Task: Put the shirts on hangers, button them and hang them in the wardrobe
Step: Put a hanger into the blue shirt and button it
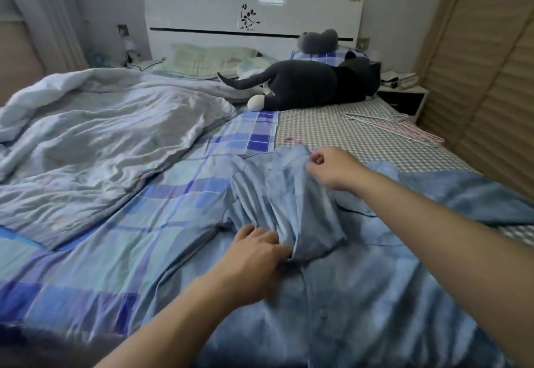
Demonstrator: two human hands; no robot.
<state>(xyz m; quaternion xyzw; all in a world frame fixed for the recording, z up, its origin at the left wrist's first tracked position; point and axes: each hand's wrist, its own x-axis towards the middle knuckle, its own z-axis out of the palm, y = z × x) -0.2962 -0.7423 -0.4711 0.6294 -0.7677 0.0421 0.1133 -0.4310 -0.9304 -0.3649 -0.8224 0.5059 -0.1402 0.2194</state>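
While the nearest blue shirt (361, 295) lies spread on the bed (95, 252) with its front still open and a button showing, the left hand (254, 255) grips a bunched fold of a second blue shirt (283, 194) just beyond it, and the right hand (329, 165) pinches that shirt's collar, where a pink hanger (290, 139) seems tucked in. Farther off, spare hangers (398, 127) lie on the checked sheet, near the slatted wardrobe (485, 78). By my judgement the task is early: buttoning and hanging all remain
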